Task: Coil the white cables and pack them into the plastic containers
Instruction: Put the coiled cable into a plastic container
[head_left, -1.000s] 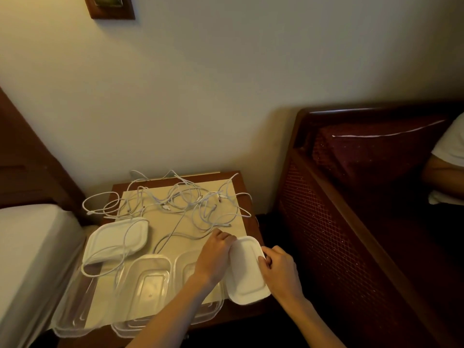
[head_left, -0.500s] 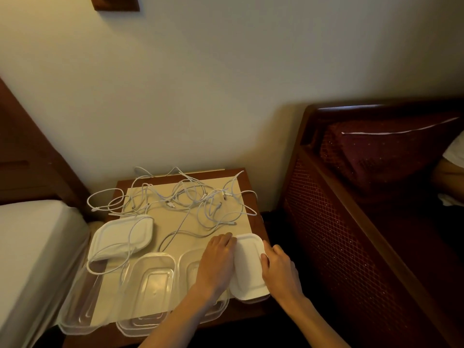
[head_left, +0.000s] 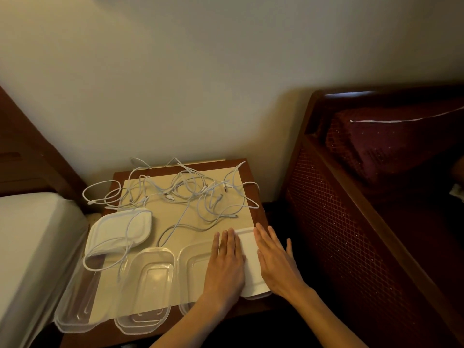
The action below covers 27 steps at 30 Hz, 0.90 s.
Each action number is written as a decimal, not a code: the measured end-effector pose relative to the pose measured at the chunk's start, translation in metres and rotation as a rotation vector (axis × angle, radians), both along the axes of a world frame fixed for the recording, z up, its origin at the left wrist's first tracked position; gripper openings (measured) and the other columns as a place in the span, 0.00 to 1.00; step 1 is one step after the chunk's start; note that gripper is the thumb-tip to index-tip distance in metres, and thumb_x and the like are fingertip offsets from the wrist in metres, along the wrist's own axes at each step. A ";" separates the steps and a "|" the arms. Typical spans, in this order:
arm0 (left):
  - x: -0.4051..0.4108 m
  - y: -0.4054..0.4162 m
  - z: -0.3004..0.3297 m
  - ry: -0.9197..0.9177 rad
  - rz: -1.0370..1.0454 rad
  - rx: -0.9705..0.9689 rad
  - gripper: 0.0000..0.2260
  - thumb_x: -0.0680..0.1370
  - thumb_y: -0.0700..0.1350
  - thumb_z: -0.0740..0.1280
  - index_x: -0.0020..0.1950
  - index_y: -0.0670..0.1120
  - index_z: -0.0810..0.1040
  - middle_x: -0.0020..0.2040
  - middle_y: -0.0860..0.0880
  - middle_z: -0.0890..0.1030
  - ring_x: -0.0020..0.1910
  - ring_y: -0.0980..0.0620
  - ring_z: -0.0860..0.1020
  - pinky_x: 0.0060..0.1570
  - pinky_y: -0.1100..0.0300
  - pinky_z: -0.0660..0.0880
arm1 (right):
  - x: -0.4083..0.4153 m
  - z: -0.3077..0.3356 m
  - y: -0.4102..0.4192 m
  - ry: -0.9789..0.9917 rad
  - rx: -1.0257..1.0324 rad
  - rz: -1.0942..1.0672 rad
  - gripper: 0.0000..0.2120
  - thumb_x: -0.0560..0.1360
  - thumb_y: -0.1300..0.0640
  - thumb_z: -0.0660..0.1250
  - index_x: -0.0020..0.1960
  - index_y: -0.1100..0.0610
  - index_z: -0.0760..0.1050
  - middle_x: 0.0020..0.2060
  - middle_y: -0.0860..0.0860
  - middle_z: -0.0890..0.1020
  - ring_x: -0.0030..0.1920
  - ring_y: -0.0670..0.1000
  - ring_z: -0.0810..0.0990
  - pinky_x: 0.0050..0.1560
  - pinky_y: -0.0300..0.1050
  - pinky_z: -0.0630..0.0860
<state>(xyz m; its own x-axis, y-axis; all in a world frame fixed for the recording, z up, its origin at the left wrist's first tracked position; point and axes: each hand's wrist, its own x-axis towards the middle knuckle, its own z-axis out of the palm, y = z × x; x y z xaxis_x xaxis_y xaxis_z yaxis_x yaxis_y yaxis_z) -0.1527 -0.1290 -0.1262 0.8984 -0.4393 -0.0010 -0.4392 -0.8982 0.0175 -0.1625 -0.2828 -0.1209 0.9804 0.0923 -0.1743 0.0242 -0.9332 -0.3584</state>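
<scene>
Both hands lie flat, fingers straight, pressing a white lid [head_left: 248,262] at the 5 o'clock corner of the small wooden table [head_left: 251,172]; left hand [head_left: 226,267] on its left edge, right hand [head_left: 276,262] on its right. The lid is smooth, opaque, rounded-rectangular plastic. Three clear plastic containers [head_left: 148,285], glossy with rounded corners, sit in a row along the 6 to 7 o'clock edge. White cables [head_left: 185,194], thin and tangled, are spread loose across a cream mat [head_left: 190,222] toward 12 o'clock. One strand loops over a stack of white lids [head_left: 120,229] at 9 o'clock. No legible writing.
</scene>
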 end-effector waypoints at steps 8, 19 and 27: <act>0.002 -0.001 -0.005 -0.093 0.007 -0.024 0.24 0.78 0.45 0.50 0.67 0.32 0.71 0.68 0.33 0.71 0.68 0.36 0.71 0.71 0.42 0.50 | -0.004 -0.002 0.000 -0.025 0.035 -0.014 0.26 0.84 0.52 0.43 0.78 0.45 0.35 0.74 0.34 0.33 0.76 0.44 0.31 0.74 0.60 0.36; 0.023 -0.026 0.006 0.022 0.016 -0.088 0.24 0.75 0.46 0.52 0.63 0.36 0.77 0.65 0.39 0.76 0.64 0.41 0.76 0.61 0.43 0.72 | 0.011 0.006 -0.025 0.019 0.131 -0.049 0.26 0.84 0.52 0.45 0.78 0.46 0.37 0.74 0.35 0.36 0.76 0.41 0.38 0.77 0.57 0.47; 0.029 0.001 0.034 0.002 0.070 -0.291 0.23 0.81 0.52 0.49 0.70 0.43 0.71 0.75 0.43 0.65 0.74 0.43 0.64 0.72 0.47 0.62 | 0.022 0.020 -0.011 -0.093 0.113 -0.102 0.28 0.82 0.55 0.53 0.79 0.49 0.47 0.78 0.39 0.44 0.78 0.47 0.42 0.76 0.56 0.44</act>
